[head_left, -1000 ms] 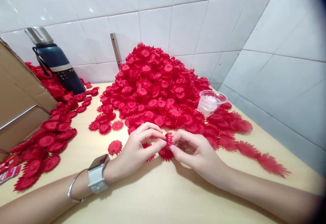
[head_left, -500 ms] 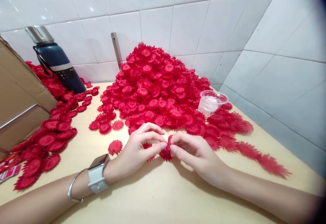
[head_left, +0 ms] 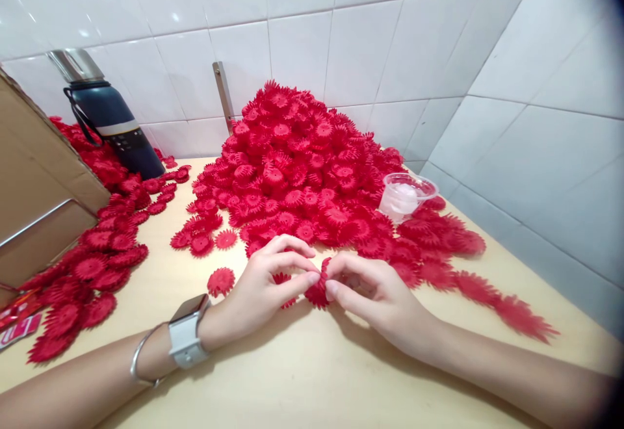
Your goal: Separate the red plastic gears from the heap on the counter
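Note:
Between my two hands, just above the table, is a red fringed flower-shaped disc. My left hand pinches its left side with thumb and fingers; a watch and a bangle are on that wrist. My right hand pinches the right side, its fingertips close to those of the left. Whether the disc is one layer or several cannot be made out. Another red disc shows partly behind my left fingers, and a single loose disc lies left of that hand.
A tall heap of red discs stands against the tiled wall. A clear plastic cup sits at its right side. More discs lie at left, beside a dark blue flask and a cardboard box. Discs trail off to the right.

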### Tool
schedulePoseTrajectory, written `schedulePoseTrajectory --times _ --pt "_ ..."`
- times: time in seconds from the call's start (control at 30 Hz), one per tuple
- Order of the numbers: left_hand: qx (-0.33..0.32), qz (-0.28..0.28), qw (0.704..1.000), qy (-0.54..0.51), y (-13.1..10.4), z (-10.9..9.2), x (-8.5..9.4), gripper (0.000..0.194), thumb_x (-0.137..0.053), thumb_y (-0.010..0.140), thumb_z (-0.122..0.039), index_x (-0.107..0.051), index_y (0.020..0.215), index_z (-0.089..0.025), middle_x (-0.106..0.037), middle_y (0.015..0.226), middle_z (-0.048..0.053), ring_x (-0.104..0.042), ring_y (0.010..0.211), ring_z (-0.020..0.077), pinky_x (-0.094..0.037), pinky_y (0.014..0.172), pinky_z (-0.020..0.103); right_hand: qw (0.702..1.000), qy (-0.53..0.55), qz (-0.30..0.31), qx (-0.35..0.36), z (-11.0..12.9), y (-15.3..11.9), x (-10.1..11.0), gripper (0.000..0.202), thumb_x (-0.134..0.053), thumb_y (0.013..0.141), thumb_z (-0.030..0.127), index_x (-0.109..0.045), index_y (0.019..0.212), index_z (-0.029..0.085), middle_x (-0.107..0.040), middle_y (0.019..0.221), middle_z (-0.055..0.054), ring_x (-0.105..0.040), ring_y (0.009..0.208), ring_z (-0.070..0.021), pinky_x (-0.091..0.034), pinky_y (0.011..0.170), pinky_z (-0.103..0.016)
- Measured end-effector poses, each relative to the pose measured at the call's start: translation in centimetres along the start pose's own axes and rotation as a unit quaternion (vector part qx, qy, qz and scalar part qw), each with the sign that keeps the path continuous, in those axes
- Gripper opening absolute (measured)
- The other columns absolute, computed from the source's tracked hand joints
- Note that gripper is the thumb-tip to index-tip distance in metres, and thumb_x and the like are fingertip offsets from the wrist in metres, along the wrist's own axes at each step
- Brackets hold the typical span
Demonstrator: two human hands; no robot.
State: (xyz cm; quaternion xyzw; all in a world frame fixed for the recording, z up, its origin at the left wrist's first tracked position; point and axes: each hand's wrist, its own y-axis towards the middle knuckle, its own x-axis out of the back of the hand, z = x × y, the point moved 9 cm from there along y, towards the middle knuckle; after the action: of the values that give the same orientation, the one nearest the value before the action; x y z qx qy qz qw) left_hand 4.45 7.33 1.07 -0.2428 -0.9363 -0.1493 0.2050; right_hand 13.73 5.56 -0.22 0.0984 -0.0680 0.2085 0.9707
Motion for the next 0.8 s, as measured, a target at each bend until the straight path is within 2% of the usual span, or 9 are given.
schedulePoseTrajectory --times 0.3,0.67,0.73,0.8 --pt "0.004 0.010 1.000 0.000 -0.15 -0.30 -0.20 0.011 -0.057 0.080 -0.021 -0.066 0.075 -0.019 -0.052 0.100 0.002 -0.054 0.091 0.0144 -0.041 0.088 0.028 1.000 -0.026 -0.002 -0.013 -0.19 0.15 0.03 0.011 -0.046 0.081 0.019 -0.050 0.071 0.018 -0.057 0.068 -0.001 -0.052 0.063 -0.0128 -0.041 0.057 -0.024" --pt "0.013 0.005 1.000 -0.005 -0.18 -0.03 -0.03 0.016 -0.055 0.081 -0.022 -0.066 0.070 -0.018 -0.051 0.100 0.002 -0.054 0.089 0.0136 -0.040 0.086 0.026 0.999 -0.003 -0.017 -0.042 -0.71 0.03 0.21 0.009 -0.051 0.080 0.021 -0.051 0.072 0.018 -0.059 0.069 -0.001 -0.055 0.064 -0.0133 -0.044 0.059 -0.025" --pt "0.009 0.000 1.000 -0.003 -0.24 -0.18 -0.01 0.016 -0.055 0.081 -0.022 -0.065 0.070 -0.018 -0.051 0.100 0.002 -0.054 0.089 0.0139 -0.041 0.084 0.026 0.999 -0.018 -0.026 -0.040 -0.62 0.03 0.39 0.011 -0.051 0.079 0.020 -0.051 0.069 0.018 -0.058 0.066 0.000 -0.054 0.061 -0.0127 -0.043 0.057 -0.025" --pt "0.003 -0.030 1.000 0.006 -0.17 -0.32 0.55 0.015 -0.053 0.082 -0.022 -0.063 0.071 -0.018 -0.052 0.098 0.003 -0.053 0.089 0.0146 -0.042 0.082 0.027 0.998 -0.026 -0.042 -0.038 -0.52 -0.02 0.72 0.012 -0.051 0.078 0.018 -0.049 0.066 0.018 -0.056 0.062 0.001 -0.052 0.057 -0.0115 -0.041 0.054 -0.023"
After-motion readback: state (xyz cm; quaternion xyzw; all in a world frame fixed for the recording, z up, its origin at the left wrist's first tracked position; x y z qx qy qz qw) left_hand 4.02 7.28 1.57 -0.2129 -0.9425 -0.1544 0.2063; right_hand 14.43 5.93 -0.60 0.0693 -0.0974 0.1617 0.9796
